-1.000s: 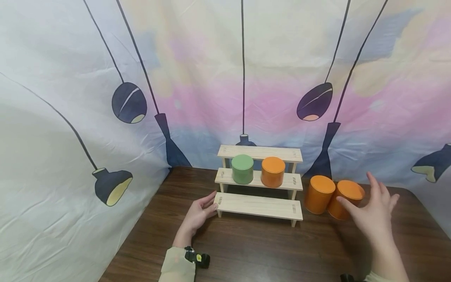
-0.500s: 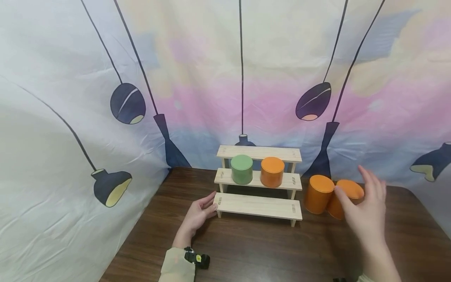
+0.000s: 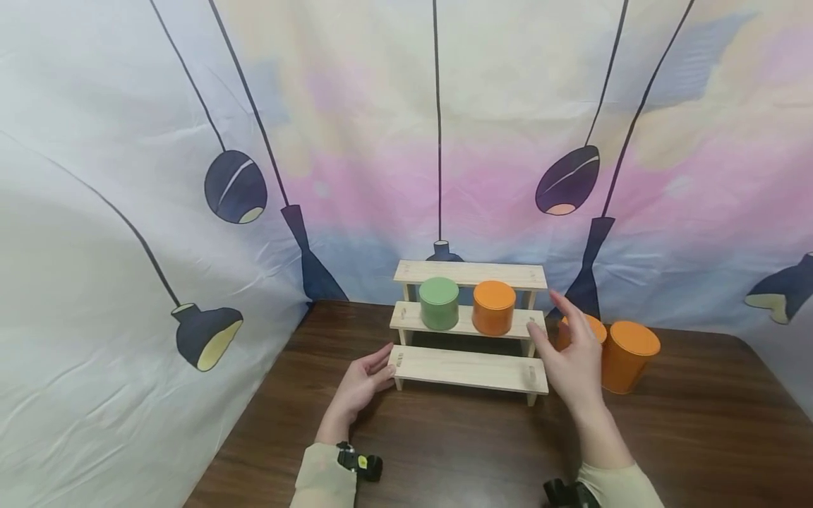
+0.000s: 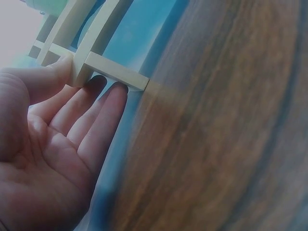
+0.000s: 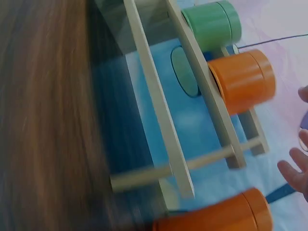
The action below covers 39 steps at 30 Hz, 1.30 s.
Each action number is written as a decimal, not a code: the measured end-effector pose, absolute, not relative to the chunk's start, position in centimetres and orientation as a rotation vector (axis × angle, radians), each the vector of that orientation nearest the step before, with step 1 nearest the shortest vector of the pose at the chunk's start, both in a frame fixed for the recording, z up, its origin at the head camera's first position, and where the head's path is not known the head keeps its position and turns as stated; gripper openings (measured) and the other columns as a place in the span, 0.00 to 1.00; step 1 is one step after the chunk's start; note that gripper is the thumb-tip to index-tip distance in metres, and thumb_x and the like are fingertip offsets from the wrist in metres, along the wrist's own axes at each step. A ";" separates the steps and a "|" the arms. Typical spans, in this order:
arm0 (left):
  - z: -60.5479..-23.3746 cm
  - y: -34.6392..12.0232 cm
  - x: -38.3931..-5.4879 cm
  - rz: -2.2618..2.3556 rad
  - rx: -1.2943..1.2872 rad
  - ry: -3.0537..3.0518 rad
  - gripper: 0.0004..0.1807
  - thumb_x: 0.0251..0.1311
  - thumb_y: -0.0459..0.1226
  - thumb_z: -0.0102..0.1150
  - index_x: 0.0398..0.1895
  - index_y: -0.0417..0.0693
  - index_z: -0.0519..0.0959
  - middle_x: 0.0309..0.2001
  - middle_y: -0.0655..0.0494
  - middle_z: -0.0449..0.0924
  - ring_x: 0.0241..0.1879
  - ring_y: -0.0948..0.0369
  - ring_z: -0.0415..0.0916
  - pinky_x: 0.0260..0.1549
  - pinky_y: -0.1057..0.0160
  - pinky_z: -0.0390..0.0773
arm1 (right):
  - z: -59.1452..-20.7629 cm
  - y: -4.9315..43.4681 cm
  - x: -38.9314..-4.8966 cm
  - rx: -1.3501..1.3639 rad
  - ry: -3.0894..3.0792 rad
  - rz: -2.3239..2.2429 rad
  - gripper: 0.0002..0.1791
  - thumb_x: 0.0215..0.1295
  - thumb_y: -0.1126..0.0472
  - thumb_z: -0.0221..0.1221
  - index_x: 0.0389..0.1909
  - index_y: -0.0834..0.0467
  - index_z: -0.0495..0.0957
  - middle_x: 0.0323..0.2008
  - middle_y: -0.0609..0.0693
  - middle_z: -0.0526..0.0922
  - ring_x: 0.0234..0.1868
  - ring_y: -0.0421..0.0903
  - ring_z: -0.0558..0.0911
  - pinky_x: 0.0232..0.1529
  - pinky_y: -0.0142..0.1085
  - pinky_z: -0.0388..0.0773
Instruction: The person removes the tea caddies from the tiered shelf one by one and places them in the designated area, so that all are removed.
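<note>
A three-tier wooden step shelf [image 3: 468, 370] stands on the table. My left hand [image 3: 360, 384] pinches the left end of its lowest board, thumb above and fingers beneath, as the left wrist view shows. On the middle board sit a green tin [image 3: 439, 305] and, to its right, a short orange tin [image 3: 493, 309]. My right hand [image 3: 574, 363] is in the air by the shelf's right end, thumb and fingers spread, holding nothing. Behind it a taller orange canister [image 3: 588, 326] is partly hidden. Right of that stands another taller orange canister [image 3: 630, 356].
The dark wooden table [image 3: 457, 451] reaches back to a printed cloth backdrop [image 3: 375, 141] with drawn hanging lamps. More cloth [image 3: 95, 317] hangs along the left side. The shelf's top board [image 3: 470, 274] is close to the backdrop.
My right hand has moved left, from the right-hand tall orange canister to the shelf's right end. The left hand keeps its place, and the tins and canisters stand where they were.
</note>
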<state>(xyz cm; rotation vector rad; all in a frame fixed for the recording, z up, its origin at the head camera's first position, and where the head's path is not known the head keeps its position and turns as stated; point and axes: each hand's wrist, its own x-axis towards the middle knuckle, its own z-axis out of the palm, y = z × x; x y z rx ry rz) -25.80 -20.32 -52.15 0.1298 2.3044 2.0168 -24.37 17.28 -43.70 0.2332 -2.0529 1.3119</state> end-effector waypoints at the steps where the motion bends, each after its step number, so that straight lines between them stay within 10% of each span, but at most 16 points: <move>1: -52.2 -20.3 -25.8 2.014 0.129 2.308 0.30 0.78 0.33 0.60 0.80 0.41 0.69 0.73 0.35 0.72 0.67 0.46 0.78 0.59 0.52 0.84 | -43.7 16.8 -24.8 0.248 -2.054 1.349 0.36 0.67 0.66 0.73 0.76 0.56 0.74 0.72 0.52 0.77 0.72 0.52 0.74 0.71 0.38 0.75; 9: -52.1 -20.3 -25.8 1.999 0.166 2.315 0.31 0.78 0.33 0.60 0.80 0.38 0.67 0.74 0.33 0.71 0.67 0.45 0.78 0.58 0.52 0.84 | -43.9 13.7 -27.2 0.317 -2.057 1.548 0.41 0.68 0.60 0.74 0.80 0.56 0.69 0.74 0.59 0.72 0.74 0.62 0.72 0.69 0.66 0.73; 39: -52.2 -20.3 -25.8 2.004 0.139 2.310 0.30 0.78 0.33 0.60 0.80 0.40 0.69 0.74 0.34 0.71 0.66 0.46 0.79 0.59 0.52 0.84 | -45.2 13.3 -28.0 0.393 -2.259 1.447 0.37 0.70 0.61 0.73 0.78 0.49 0.71 0.71 0.65 0.74 0.69 0.62 0.79 0.65 0.55 0.79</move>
